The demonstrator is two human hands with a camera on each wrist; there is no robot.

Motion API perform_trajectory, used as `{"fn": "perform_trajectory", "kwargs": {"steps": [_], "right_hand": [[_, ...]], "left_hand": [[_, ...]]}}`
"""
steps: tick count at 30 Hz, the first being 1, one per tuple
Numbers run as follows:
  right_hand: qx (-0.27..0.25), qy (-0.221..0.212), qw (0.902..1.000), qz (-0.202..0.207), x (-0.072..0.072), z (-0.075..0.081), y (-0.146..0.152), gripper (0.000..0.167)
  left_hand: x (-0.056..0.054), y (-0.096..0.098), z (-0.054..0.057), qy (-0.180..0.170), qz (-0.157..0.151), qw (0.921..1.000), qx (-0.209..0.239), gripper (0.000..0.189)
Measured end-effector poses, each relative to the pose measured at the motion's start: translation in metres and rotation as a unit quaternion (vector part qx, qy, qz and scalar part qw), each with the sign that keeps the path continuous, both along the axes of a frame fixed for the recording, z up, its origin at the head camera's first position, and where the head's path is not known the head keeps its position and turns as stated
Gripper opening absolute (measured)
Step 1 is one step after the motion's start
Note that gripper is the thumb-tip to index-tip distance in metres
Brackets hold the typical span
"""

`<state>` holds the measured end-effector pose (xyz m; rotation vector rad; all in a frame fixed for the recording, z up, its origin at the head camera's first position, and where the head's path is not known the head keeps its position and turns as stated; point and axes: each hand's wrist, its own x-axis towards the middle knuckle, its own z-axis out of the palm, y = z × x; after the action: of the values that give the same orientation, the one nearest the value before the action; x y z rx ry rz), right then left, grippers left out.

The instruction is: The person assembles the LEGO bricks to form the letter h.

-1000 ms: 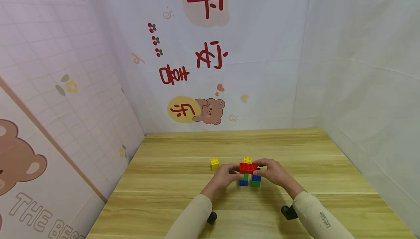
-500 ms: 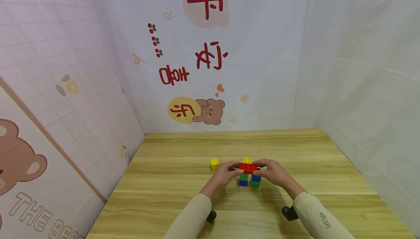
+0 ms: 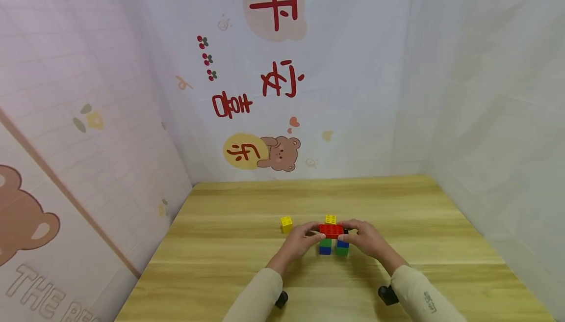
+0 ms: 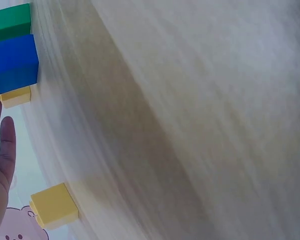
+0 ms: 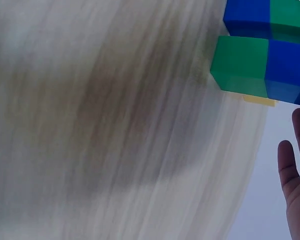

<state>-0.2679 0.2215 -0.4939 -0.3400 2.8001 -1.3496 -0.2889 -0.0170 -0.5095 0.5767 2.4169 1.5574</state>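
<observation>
A red building block (image 3: 331, 231) lies across two short stacks in the head view. The left stack has a green block (image 3: 325, 243) above a blue block (image 3: 325, 251); the right one has a blue block (image 3: 342, 244) above a green block (image 3: 342, 252). My left hand (image 3: 301, 240) grips the red block's left end between thumb and fingers. At the other end my right hand (image 3: 368, 238) pinches it likewise. Both wrist views show the stacks and some fingers, but the red block is outside them.
One yellow block (image 3: 286, 224) stands on the wooden table (image 3: 229, 248) left of the stacks. Another yellow block (image 3: 330, 219) is just behind them. Black wrist-camera parts (image 3: 388, 295) hang under the sleeves. Printed cloth walls (image 3: 353, 91) enclose the table's back and sides.
The red block stays on the stacks, held by both hands throughout. The left thumb has shifted slightly against its front. The whole head view has tilted a little, moving the scene slightly down and left.
</observation>
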Motion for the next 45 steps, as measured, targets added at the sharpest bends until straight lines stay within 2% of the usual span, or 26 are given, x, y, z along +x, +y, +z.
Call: {"fn": "perform_trajectory", "kwargs": {"steps": [8,16,25,34,45], "right_hand": [[-0.014,-0.006,0.9998,-0.016,0.007,-0.001,-0.003,0.041],[-0.019,-0.006,0.9994,-0.029,0.004,-0.003,-0.003,0.040],[-0.043,-0.015,0.9985,-0.029,0.004,-0.009,-0.003,0.045],[-0.056,-0.031,0.9974,-0.034,0.004,-0.012,-0.004,0.045],[-0.061,-0.014,0.9973,-0.038,0.004,-0.015,-0.027,0.047]], "left_hand": [[0.002,0.000,-0.003,0.003,0.003,0.9999,-0.011,0.038],[0.000,-0.002,0.001,0.010,-0.005,0.9997,-0.020,0.034],[-0.003,-0.003,-0.003,0.028,-0.007,0.9994,-0.020,0.042],[-0.001,-0.005,-0.005,0.019,-0.003,0.9997,-0.014,0.043],[0.002,-0.026,-0.003,0.028,0.002,0.9995,-0.014,0.045]]}}
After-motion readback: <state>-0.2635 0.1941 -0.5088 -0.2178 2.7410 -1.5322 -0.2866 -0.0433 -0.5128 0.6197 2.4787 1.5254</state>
